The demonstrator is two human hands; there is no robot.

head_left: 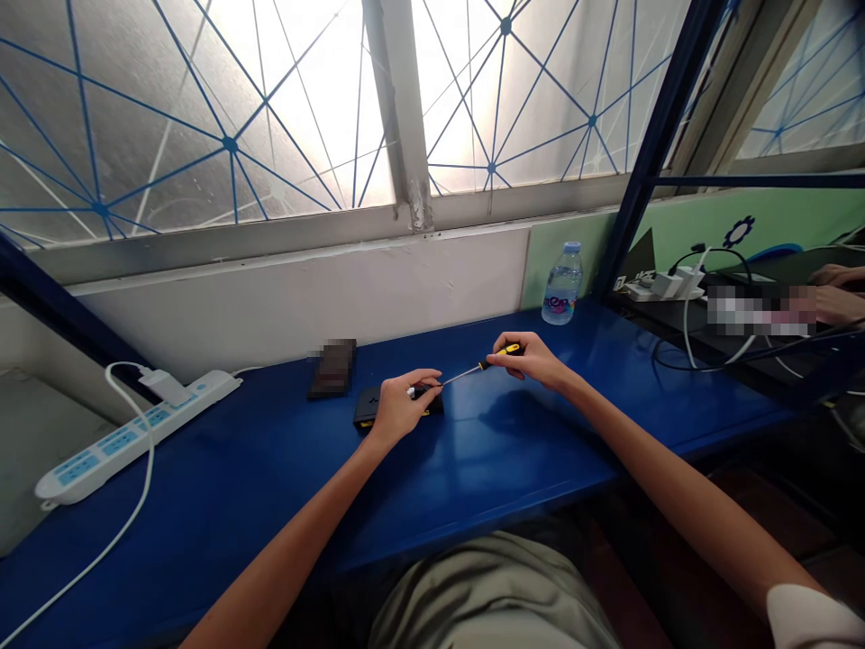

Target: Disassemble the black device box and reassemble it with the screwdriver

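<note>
Near the centre of the frame, the left hand (400, 406) is lying curled over a small black rectangular box (365, 411), its fingers pressed around the top and right end, pinning the box flat on the glossy blue tabletop (514, 451). Just to the right, the right hand (533, 358) is pinching a yellow-and-black-handled metal screwdriver (473, 370) between thumb and fingertips. The thin shaft is slanting down and to the left, and its tip is meeting the box right beside the left fingers.

Behind the box, a dark flat object (332, 368), blurred out, is lying on the tabletop. At the left of the frame, a long white power strip (128, 437) is carrying a white plug-in charger (164, 386) with a white cable. A clear plastic water bottle (562, 287) is standing upright against the wall, right of centre. At the far right edge another person's hand (838, 288) is showing at a neighbouring desk.
</note>
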